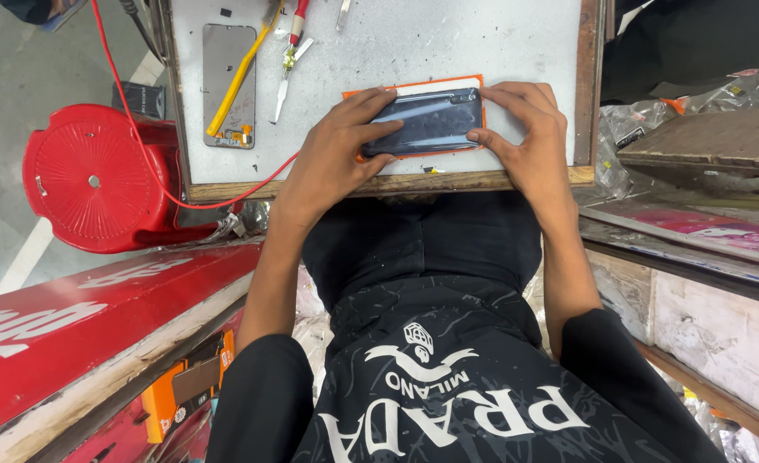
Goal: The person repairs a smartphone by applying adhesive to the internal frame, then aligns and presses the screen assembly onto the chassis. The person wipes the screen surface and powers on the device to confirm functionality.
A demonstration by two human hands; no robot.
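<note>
Your left hand point(336, 150) and right hand point(529, 137) press the closed dark phone point(431, 122) flat on its orange mat point(414, 84), back cover apparently not yet lifted.

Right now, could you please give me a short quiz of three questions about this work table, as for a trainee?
1. True or false: both hands touch the dark smartphone.
2. What lies under the smartphone? A) an orange mat B) a red stool C) a grey panel
3. Which tool lies across the grey phone panel?

Key:
1. True. The left hand presses on its left end, and the right hand holds its right end.
2. A, the orange mat.
3. The yellow pry tool.
</note>
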